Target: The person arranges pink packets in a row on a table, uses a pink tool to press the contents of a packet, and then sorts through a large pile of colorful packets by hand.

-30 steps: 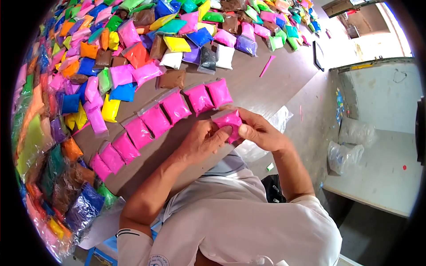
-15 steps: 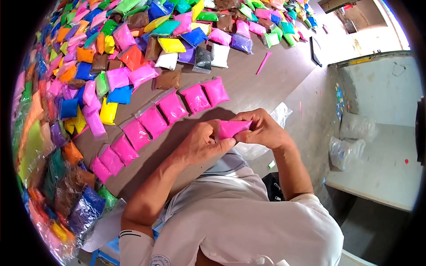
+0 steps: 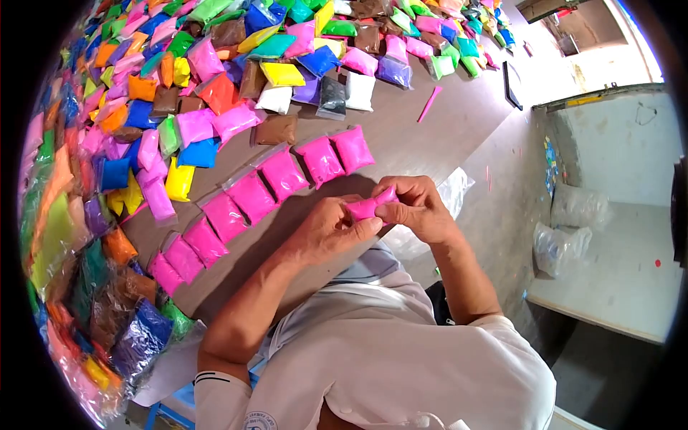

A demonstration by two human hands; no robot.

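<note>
Between my two hands is a small plastic packet of bright pink clay-like material (image 3: 363, 208), squeezed narrow in its middle. My left hand (image 3: 331, 228) is closed on its left end. The fingers and thumb of my right hand (image 3: 417, 208) pinch its right part. Just beyond my hands, a curved row of several pink packets (image 3: 251, 196) lies flat on the brown table (image 3: 459, 122), running from the lower left up to the upper right. My left forearm passes in front of the row's near end.
A large heap of packets in many colours (image 3: 276, 74) covers the far and left side. A thin pink strip (image 3: 430, 104) and a dark-framed flat object (image 3: 512, 84) lie on the table. Clear plastic bags (image 3: 560, 247) rest in a pale open compartment (image 3: 609, 265) at right.
My right fingers have moved inward over the pink packet, which is now pinched in at the middle instead of spread out. The row of packets stays as it was.
</note>
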